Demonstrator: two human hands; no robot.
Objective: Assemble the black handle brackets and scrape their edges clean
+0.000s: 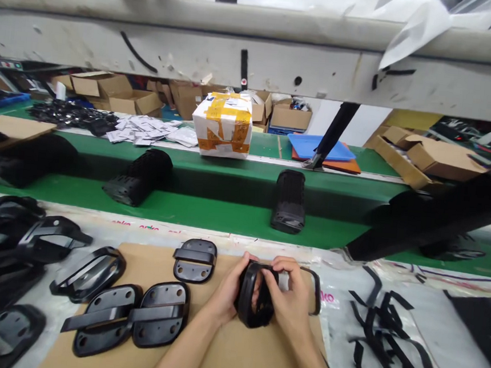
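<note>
A rounded black plastic frame [249,299] is held up over a sheet of brown cardboard [238,361]. My left hand [227,294] is closed around its left side. On the opposite side, my right hand [289,296] grips it, the thumb pressed near the upper inside edge. Whether a strap also lies under those fingers I cannot tell. Another rounded black frame [316,293] shows partly behind my right hand. To the left are black plastic plates with straps across them: one plate [195,271] farther back, a second plate [159,329] and a third plate [86,339] nearer.
Black straps [386,339] lie tangled at right. More black plastic parts [3,243] are heaped at left. Beyond the bench edge, dark cylindrical items [289,202] sit on a green conveyor belt [222,205]. A black post [432,212] slants in at right; a taped box [223,126] stands behind.
</note>
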